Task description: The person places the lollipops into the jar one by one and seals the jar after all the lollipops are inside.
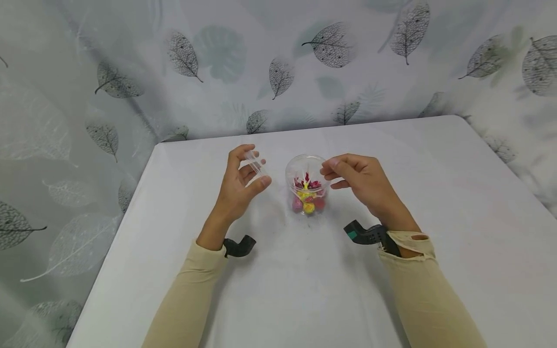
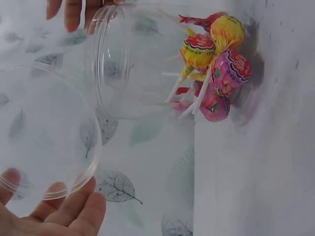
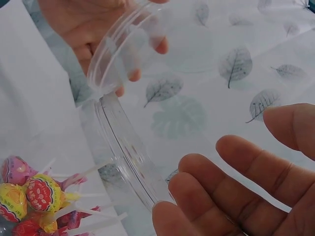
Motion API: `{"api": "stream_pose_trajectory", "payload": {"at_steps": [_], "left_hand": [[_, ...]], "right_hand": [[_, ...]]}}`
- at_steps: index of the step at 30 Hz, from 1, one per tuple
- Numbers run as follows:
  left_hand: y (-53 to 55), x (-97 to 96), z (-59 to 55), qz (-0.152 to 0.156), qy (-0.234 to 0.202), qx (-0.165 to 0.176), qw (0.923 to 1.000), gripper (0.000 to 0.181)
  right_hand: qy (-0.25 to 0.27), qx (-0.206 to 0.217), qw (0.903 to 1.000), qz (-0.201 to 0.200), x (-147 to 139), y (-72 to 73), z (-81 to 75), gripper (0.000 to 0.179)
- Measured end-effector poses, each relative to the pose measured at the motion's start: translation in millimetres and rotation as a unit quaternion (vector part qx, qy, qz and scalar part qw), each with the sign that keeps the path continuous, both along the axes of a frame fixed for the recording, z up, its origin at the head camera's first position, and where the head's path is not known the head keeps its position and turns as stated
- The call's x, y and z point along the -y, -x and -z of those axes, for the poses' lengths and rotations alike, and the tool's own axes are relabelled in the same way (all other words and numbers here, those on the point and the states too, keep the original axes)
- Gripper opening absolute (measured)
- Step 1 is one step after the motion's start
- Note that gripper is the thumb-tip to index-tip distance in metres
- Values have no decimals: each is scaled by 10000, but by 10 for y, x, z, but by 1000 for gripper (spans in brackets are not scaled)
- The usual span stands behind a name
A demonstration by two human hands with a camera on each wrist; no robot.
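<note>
A clear plastic jar (image 1: 292,180) stands upright on the table, with several lollipops (image 1: 309,208) in yellow, pink and red wrappers at its bottom. Their white sticks (image 2: 200,98) point up toward the mouth. To the left of the jar, my left hand (image 1: 237,186) holds a round clear lid (image 2: 96,162) by its edge, tilted on its side and apart from the jar. My right hand (image 1: 359,179) is at the right side of the jar's rim, fingers loosely bent with nothing between them. In the right wrist view a fingertip (image 3: 165,219) looks close to the rim; contact is unclear.
A white cloth covers the table (image 1: 435,193). Behind it and at the left hangs a pale curtain (image 1: 261,63) printed with leaves. Black camera mounts (image 1: 370,235) sit on both wrists, under beige sleeves.
</note>
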State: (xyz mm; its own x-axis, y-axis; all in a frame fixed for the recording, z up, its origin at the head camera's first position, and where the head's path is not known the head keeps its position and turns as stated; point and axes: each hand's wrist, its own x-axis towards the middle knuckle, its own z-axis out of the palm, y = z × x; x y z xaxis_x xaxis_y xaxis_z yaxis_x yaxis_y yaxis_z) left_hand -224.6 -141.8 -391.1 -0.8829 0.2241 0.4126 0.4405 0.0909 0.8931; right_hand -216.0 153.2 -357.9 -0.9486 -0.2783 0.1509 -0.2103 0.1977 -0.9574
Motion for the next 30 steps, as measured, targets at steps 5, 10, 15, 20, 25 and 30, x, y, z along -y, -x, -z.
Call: {"api": "stream_pose_trajectory", "payload": {"at_steps": [5,10,15,20,25,30], "left_hand": [[2,-71,0,44,-420,-59,9991,89],[10,-132,19,48,-614,-203,9979,91],[9,-197,17,52,-578,-440,9973,98],[10,-304,39,237,-461,-600,9968,94],[19,-429,62,332,-499,-669,9960,94],[42,-507,72,342,-604,-870,9938,96]], "right_hand": [[-134,-96,9999,-16,18,-30,-21,33],[-248,-157,9995,-70,36,-49,-36,29],[-335,-236,9991,-83,43,-57,-30,26],[-407,-229,9989,-101,57,-60,-24,32],[-395,-197,9989,-141,59,-52,-12,40],[-255,-221,9994,-91,37,-46,-20,43]]}}
